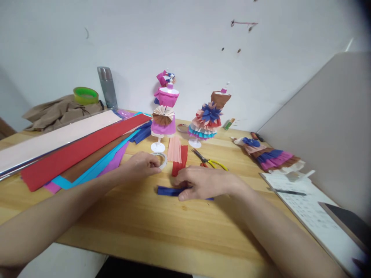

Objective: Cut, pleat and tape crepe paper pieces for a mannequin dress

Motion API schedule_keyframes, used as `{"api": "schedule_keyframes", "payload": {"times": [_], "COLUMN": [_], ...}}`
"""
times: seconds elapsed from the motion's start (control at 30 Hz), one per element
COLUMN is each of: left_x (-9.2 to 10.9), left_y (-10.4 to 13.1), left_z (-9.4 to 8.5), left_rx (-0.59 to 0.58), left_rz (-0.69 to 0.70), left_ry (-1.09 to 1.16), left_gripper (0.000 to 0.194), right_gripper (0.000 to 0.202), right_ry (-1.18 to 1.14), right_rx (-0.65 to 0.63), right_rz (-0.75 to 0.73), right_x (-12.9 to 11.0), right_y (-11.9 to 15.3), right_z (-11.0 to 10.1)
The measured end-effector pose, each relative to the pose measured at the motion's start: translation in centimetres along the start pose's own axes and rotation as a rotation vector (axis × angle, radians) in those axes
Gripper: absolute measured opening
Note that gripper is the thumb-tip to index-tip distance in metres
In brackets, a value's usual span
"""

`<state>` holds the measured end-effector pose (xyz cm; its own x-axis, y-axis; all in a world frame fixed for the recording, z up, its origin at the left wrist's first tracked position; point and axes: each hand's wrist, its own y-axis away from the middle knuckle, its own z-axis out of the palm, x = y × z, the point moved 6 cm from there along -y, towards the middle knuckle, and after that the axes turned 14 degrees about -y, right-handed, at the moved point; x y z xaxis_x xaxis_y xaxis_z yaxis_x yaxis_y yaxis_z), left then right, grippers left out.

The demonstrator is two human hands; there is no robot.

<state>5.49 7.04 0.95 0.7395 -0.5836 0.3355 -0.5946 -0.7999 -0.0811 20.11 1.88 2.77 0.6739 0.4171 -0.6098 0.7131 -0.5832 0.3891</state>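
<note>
My left hand (pixel 144 166) is closed, its fingers gripping the near side of a white tape roll (pixel 164 160) on the table. Over a folded dark blue crepe paper strip (pixel 166 191) hovers or rests my right hand (pixel 199 181); I cannot tell which. Its thumb and fingers are bent but apart, and they hide the strip's middle. A red crepe paper piece (pixel 183 154) lies just beyond the right hand, beside a pleated pink paper piece (pixel 174 150). Yellow-handled scissors (pixel 214 162) lie beyond my right wrist.
Two mini dress forms in paper dresses, one magenta (pixel 164 123) and one ruffled (pixel 207 116), stand at the back. Crepe paper sheets (pixel 87 148) spread on the left, near a grey bottle (pixel 107 87). On the right lie another paper dress (pixel 274 158) and a written sheet (pixel 307 208).
</note>
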Motion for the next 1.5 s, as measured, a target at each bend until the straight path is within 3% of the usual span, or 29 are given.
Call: {"api": "schedule_keyframes", "payload": {"times": [0.07, 0.17, 0.27, 0.37, 0.5, 0.6, 0.8, 1.03, 1.27, 1.37, 1.5], "left_x": [0.3, 0.9, 1.3, 1.5, 1.6, 1.3, 0.6, 0.7, -0.4, -0.9, -0.6], "left_y": [0.1, 0.3, 0.6, 0.8, 0.8, 0.7, 0.5, 0.8, 0.7, 0.8, 0.9], "left_z": [-0.3, -0.7, -1.0, -1.2, -1.4, -1.6, -1.8, -1.9, -1.3, -2.2, -3.0], "left_rx": [0.01, 0.03, 0.029, 0.003, -0.087, -0.083, 0.05, 0.085, 0.036, 0.074, 0.003], "left_rz": [0.021, 0.06, 0.092, 0.106, 0.09, 0.074, 0.061, 0.062, 0.046, 0.064, 0.068], "left_ry": [0.028, 0.091, 0.21, 0.359, 0.49, 0.519, 0.525, 0.513, 0.701, 0.628, 0.583], "left_gripper": [0.018, 0.019, 0.018, 0.019, 0.022, 0.025, 0.034, 0.034, 0.074, 0.063, 0.039], "right_gripper": [0.017, 0.01, 0.033, 0.042, 0.012, 0.022, 0.052, 0.051, 0.037, 0.035, 0.032], "right_ry": [-0.008, 0.021, 0.036, -0.038, -0.182, -0.318, -0.672, -0.865, -1.014, -1.086, -1.117], "right_rx": [0.063, 0.364, 0.583, 0.478, 0.403, 0.411, 0.362, 0.36, 0.353, 0.383, 0.362], "right_rz": [-0.047, -0.038, -0.187, -0.309, -0.267, -0.264, -0.284, -0.267, -0.315, -0.321, -0.369], "right_x": [-0.5, -0.5, -1.1, -1.2, -0.2, 0.3, 0.5, 1.6, 2.5, 3.1, 3.4], "right_y": [0.1, 0.5, 0.8, 0.2, -0.3, -0.2, -0.6, -2.0, -2.0, -1.8, -1.7], "right_z": [-0.3, -2.2, -3.4, -2.9, -2.8, -3.1, -2.8, -1.9, -2.0, -2.3, -2.7]}}
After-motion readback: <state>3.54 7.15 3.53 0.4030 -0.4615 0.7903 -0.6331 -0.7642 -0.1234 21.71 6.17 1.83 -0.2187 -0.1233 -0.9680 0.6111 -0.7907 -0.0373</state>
